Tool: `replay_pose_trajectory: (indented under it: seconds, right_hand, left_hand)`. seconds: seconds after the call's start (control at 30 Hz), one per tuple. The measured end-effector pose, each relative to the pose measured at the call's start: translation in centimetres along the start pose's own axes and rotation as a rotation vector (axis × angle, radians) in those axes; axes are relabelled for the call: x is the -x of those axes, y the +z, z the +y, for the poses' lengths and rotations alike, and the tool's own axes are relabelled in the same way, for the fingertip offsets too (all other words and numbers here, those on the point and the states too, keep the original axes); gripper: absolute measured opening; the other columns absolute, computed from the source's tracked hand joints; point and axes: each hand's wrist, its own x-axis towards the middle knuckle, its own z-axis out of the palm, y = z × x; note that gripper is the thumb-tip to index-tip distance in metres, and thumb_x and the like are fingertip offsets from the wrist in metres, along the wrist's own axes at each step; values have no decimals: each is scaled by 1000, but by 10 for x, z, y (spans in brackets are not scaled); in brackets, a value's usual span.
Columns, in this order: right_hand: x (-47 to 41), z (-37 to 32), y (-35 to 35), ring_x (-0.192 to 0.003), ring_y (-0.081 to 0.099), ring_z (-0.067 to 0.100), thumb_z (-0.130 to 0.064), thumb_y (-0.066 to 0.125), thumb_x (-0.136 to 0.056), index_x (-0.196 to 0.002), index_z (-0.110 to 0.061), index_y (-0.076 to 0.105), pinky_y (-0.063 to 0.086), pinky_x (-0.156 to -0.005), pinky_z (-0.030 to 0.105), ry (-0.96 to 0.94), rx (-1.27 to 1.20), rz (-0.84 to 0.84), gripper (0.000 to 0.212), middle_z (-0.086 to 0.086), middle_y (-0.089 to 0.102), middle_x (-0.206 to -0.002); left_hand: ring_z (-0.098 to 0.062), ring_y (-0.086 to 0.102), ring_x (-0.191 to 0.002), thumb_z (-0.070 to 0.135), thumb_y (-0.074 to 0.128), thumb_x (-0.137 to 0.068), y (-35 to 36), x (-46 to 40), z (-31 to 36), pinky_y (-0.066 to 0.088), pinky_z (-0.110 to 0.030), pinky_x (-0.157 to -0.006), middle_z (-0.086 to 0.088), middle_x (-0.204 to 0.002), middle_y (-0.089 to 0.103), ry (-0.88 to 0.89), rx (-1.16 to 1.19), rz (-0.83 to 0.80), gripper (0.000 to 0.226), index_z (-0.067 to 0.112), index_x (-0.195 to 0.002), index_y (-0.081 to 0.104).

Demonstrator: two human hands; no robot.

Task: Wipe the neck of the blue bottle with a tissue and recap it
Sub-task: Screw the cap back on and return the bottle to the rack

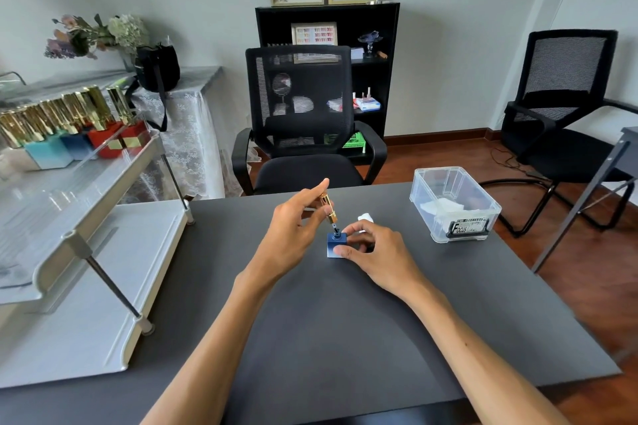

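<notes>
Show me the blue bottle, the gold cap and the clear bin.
Blue bottle (334,245): head view, front face.
Gold cap (328,207): head view, shaft.
Clear bin (448,229): head view, front wall.

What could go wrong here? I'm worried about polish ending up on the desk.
The gold cap in the left hand is tilted, its brush at the blue bottle mouth, so it may smear the neck. The right hand pinches the small bottle only at its side, so it could tip.
</notes>
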Motion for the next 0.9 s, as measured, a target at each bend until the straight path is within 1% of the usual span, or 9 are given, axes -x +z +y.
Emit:
replay_pose_trajectory:
  seconds: [0.1, 0.2, 0.27, 0.4, 0.5, 0.57, 0.67, 0.8, 0.9]
  right_hand:
    - [0, -1, 0, -68, 60, -1, -43, 80, -79, -92, -34, 66, 46, -63, 7, 4, -2, 0, 21, -30, 73, -84]
    - [1, -1, 1, -66, 59, -2, -42, 81, -79, -91, -36, 66, 45, -64, 6, -2, -9, 0, 20, -29, 73, -83]
    - [1, -2, 0, -66, 60, -2, -42, 81, -79, -89, -37, 65, 45, -64, 6, -7, -6, 2, 19, -30, 72, -83]
    - [1, -3, 0, -66, 60, -2, -41, 81, -79, -89, -36, 65, 44, -61, 5, -13, -8, 4, 20, -29, 72, -82]
    - [2, -4, -1, -68, 61, -2, -42, 81, -79, -90, -36, 65, 46, -62, 6, -10, -12, 1, 21, -23, 74, -82]
    - [2, -5, -1, -67, 61, -1, -43, 81, -79, -91, -35, 65, 46, -61, 7, -7, -12, -3, 21, -20, 75, -83]
    - [2, -5, -1, -67, 61, -1, -43, 82, -79, -91, -36, 65, 45, -61, 8, -2, -16, -7, 22, -21, 75, -83]
    - [2, -5, -1, -70, 62, -3, -44, 82, -77, -89, -39, 64, 43, -62, 5, -6, -14, -8, 22, -26, 74, -83]
    - [1, -3, 0, -67, 62, -1, -45, 82, -76, -90, -38, 65, 44, -62, 7, -9, -12, -1, 23, -24, 74, -84]
  left_hand:
    - [-9, 63, -97, 15, 59, -98, 0, -3, 2, 49, -14, -92, 3, -100, 63, 49, -60, -40, 50, 16, -147, 47]
    - [0, 60, -99, 16, 60, -97, 3, -3, 0, 47, -9, -91, 12, -102, 61, 66, -109, -88, 49, 20, -144, 50]
    - [3, 60, -100, 16, 62, -97, 5, -2, -3, 46, -7, -90, 15, -102, 62, 54, -120, -117, 42, 25, -137, 55]
    - [2, 61, -99, 15, 65, -95, 6, 0, -7, 47, -7, -86, 16, -99, 64, 29, -92, -105, 27, 29, -118, 62]
    - [-7, 65, -94, 13, 69, -92, 7, 1, -8, 52, -12, -86, 8, -103, 63, 45, -73, -79, 28, 26, -117, 69]
    - [-7, 64, -94, 11, 68, -93, 8, 2, -8, 52, -15, -87, 6, -105, 63, 35, -52, -68, 31, 24, -121, 69]
    - [-6, 65, -97, 10, 65, -93, 11, 6, -7, 51, -14, -89, 9, -103, 66, 23, 3, -50, 31, 25, -120, 69]
    - [-9, 70, -96, 23, 71, -92, 15, 5, -6, 54, -22, -90, 11, -102, 73, 9, 91, -22, 20, 24, -112, 73]
    - [-10, 72, -98, 23, 71, -92, 15, 3, -8, 56, -31, -94, 6, -102, 76, -75, 183, -29, 34, 19, -125, 67]
